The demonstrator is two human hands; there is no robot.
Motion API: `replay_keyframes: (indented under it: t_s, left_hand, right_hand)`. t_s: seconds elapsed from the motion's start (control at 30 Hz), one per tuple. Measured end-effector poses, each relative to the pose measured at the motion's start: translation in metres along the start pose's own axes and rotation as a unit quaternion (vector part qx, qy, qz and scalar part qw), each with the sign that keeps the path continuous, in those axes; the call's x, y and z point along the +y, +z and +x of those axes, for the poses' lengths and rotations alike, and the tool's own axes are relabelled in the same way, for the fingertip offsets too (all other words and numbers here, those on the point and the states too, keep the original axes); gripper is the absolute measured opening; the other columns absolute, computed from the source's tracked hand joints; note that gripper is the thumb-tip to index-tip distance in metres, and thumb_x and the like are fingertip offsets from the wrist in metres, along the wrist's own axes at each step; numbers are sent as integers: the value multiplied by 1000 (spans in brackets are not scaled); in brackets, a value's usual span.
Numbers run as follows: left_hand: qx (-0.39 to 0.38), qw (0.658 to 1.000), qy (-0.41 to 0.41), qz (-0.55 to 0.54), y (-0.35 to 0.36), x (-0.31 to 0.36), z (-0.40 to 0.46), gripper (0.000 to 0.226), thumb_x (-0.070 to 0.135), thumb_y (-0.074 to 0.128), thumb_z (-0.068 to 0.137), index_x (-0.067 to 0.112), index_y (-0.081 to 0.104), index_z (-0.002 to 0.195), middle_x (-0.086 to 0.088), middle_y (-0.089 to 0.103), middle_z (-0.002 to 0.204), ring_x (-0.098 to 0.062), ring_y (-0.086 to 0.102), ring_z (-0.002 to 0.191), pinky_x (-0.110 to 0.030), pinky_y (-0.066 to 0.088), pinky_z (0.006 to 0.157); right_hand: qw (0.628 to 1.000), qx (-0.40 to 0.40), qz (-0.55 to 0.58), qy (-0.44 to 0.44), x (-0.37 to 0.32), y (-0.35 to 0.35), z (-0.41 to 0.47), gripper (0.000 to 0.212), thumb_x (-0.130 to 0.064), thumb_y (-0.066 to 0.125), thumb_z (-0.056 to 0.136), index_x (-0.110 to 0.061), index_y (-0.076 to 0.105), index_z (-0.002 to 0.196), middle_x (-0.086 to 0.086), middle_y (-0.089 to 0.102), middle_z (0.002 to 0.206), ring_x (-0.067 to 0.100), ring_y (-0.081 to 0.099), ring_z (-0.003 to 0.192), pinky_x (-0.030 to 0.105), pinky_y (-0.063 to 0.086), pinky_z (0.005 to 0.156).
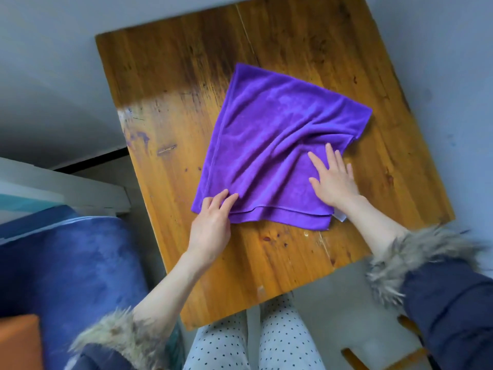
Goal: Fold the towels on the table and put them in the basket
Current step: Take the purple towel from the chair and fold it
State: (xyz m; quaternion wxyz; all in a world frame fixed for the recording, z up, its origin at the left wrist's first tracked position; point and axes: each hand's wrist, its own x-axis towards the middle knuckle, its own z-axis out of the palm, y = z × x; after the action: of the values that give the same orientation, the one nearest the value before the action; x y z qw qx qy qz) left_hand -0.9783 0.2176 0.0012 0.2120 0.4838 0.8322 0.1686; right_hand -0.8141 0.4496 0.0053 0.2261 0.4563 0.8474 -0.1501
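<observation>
A purple towel (269,134) lies folded double on the wooden table (170,84), with creases across its middle and a white label poking out at its near right corner. My left hand (213,222) lies at the towel's near left corner, its straight fingertips resting on the cloth. My right hand (333,180) presses flat on the towel's near right part, fingers spread and straight. No basket is in view.
A blue upholstered seat (69,271) and a white frame (66,185) stand left of the table. An orange object (18,343) sits at the bottom left. A wooden stool (386,356) shows at the bottom right. Grey floor surrounds the table.
</observation>
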Motion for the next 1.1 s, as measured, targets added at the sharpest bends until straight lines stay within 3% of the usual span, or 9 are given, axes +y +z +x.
replay_keyframes:
  t_s: [0.17,0.3,0.4,0.57,0.67,0.77,0.9,1.03,1.1]
  left_hand:
    - [134,955,-192,-182,-12,-8,1,28,-1,49,88,5,59,113,-17,49,116,-30,56,100,-33,44,88]
    - [79,910,-341,-223,-20,-24,12,29,22,63,87,9,53,111,-15,60,108,-30,62,91,-35,48,87]
    - [46,879,-389,-270,-20,-21,17,23,24,68,84,12,55,99,-12,66,97,-21,65,64,-25,50,62]
    - [23,878,-407,-249,-23,-18,25,15,27,68,82,16,60,75,-11,69,81,-24,65,70,-35,53,83]
    - [19,876,-398,-273,-37,-17,31,18,27,68,82,20,60,68,-10,66,79,-24,59,77,-31,47,76]
    - [-6,767,-367,-526,-68,-9,38,10,19,61,90,14,59,82,-8,65,84,-17,62,74,-23,52,67]
    - [11,654,-285,-701,-104,-1,42,3,15,54,92,14,56,91,-1,69,84,-8,67,72,-15,54,65]
    - [-25,667,-239,-706,-106,-8,31,6,16,53,90,12,57,93,0,71,76,-6,66,64,-14,51,56]
    - [-36,708,-283,-646,-92,-17,21,6,13,55,91,10,56,86,-3,68,68,-7,65,56,-13,51,53]
  right_hand:
    - [942,174,237,164,1,28,-53,42,-20,56,89,-8,47,128,18,41,135,38,41,121,42,33,99]
    - [910,98,292,276,2,43,-76,35,-35,60,87,-8,52,109,16,55,116,34,50,111,42,39,91]
    - [907,102,289,290,-1,40,-73,27,-39,60,87,-15,51,95,12,60,109,34,54,105,45,41,92]
    - [900,74,322,286,0,27,-62,18,-28,58,90,-10,62,90,14,66,105,33,58,101,32,43,79]
    - [838,70,468,272,5,15,-63,18,-20,56,89,-7,59,76,20,65,77,26,58,68,30,43,62]
    - [726,76,640,241,14,-7,-77,14,-14,56,91,-9,57,78,6,59,65,12,51,54,20,41,50]
    - [682,107,704,166,26,-40,-99,10,-13,60,89,-11,58,80,3,59,65,10,51,56,20,41,54]
    - [605,62,783,130,34,-46,-115,12,-9,60,88,-10,57,77,3,58,61,9,52,53,19,43,51]
    - [628,-2,764,148,33,-29,-119,12,-8,60,88,-10,56,77,4,59,63,8,55,54,19,46,51]
